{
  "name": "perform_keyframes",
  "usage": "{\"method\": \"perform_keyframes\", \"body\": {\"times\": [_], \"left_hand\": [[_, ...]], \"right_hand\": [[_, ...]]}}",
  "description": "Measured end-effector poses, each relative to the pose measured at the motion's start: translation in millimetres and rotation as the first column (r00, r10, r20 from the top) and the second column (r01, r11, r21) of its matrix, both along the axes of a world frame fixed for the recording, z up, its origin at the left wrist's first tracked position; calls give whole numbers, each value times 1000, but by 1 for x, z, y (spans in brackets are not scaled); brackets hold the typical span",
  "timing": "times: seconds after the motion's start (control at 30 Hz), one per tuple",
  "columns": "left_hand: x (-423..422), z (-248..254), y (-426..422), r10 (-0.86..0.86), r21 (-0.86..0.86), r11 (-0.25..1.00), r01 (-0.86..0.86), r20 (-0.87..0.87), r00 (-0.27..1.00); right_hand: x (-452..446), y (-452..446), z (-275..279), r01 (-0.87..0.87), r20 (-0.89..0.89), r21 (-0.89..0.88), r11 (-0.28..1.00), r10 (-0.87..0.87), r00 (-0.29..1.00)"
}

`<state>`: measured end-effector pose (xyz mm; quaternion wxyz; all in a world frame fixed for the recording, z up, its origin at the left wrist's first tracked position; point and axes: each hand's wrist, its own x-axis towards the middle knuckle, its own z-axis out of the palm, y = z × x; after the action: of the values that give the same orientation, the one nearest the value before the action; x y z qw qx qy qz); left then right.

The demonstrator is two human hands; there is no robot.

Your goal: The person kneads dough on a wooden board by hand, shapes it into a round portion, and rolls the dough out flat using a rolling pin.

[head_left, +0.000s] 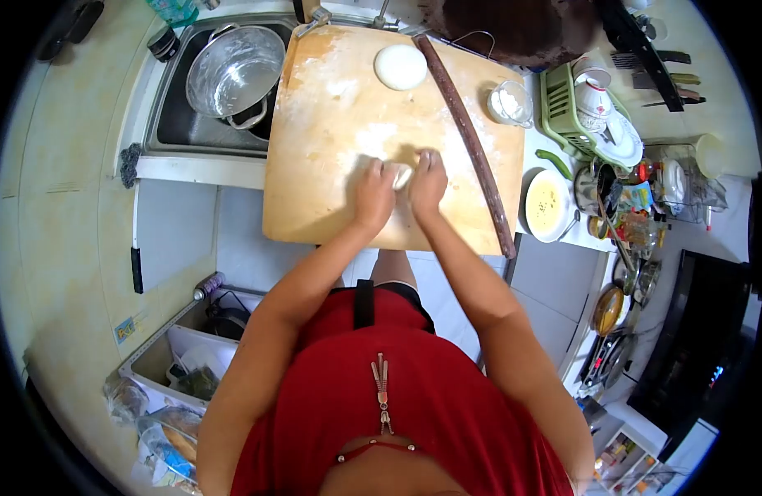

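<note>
Both of my hands are together over a floured wooden board [331,107]. My left hand [374,194] and my right hand [428,183] are curled around a small piece of dough [403,175], which shows pale between them. The fingers cover most of it. Farther up the board sits a round, smooth ball of dough [401,67], apart from my hands. A long dark rolling pin [468,136] lies slantwise to the right of my right hand. Near the board's upper right corner stands a glass cup [509,104] with something white inside.
At left, a metal pot [235,73] sits in the sink [174,136]. Right of the board are a white bowl of yellow liquid [547,207], a green pepper [554,164] and a green dish rack [558,103] with dishes. A dark round pan-like object [513,29] overhangs the top.
</note>
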<state>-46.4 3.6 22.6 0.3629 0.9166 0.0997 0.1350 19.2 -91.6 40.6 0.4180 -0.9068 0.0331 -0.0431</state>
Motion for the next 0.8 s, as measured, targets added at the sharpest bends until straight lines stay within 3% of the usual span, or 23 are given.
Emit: {"method": "perform_keyframes", "body": {"times": [0.1, 0.2, 0.27, 0.3, 0.37, 0.43, 0.47, 0.5, 0.53, 0.57, 0.6, 0.67, 0.7, 0.73, 0.77, 0.8], "left_hand": [[5, -11, 3, -8, 4, 1000, 8, 17, 1000], [9, -10, 7, 138, -92, 987, -134, 35, 990], [13, -10, 2, 283, -212, 944, -253, 128, 950], [11, 0, 0, 299, -397, 848, -351, -190, 935], [14, 9, -1, 185, -658, 635, -404, -379, 907], [16, 7, 0, 42, -822, 318, -471, -485, 874], [25, -1, 1, 140, -782, 457, -424, -407, 903], [31, -18, 0, 220, -715, 584, -384, -316, 923], [32, -17, 1, 282, -623, 697, -355, -218, 934], [29, -18, 7, 269, -398, 883, -248, -3, 963], [23, -8, 8, 196, -308, 935, -176, 34, 980], [16, 2, 8, 33, -113, 993, -23, 90, 995], [14, -3, 4, -75, -46, 996, 82, 151, 986], [14, -3, 0, -81, -3, 997, 82, 146, 986], [15, -4, -5, -83, 42, 996, 78, 141, 987], [17, -7, -7, -84, 90, 993, 72, 134, 987]], "right_hand": [[-7, 2, -13, -61, 144, -408, 911, 130, 981], [40, 13, -34, -61, 264, -576, 815, 256, 930], [65, 20, -35, -24, 393, -541, 841, 278, 877], [76, 22, -37, 2, 452, -509, 861, 266, 851], [87, 23, -43, 33, 506, -430, 902, 211, 836], [79, 24, -42, -91, 174, -334, 938, 156, 972], [80, 24, -38, -134, 9, -271, 953, 141, 990], [77, 16, -35, -220, -44, -114, 969, 217, 975], [72, 6, -30, -250, -163, 142, 958, 272, 948], [64, -4, -26, -227, -267, 390, 892, 346, 899], [57, -10, -19, -157, -337, 612, 775, 435, 835], [23, -16, 7, -107, -328, 439, 892, 270, 905], [9, -14, -7, -87, -170, 262, 961, 134, 976], [0, -11, -13, -29, 16, 82, 996, 28, 999], [-3, -10, -18, -6, 12, -174, 985, 9, 1000], [0, -8, -22, -11, 132, -309, 951, 54, 990]]}}
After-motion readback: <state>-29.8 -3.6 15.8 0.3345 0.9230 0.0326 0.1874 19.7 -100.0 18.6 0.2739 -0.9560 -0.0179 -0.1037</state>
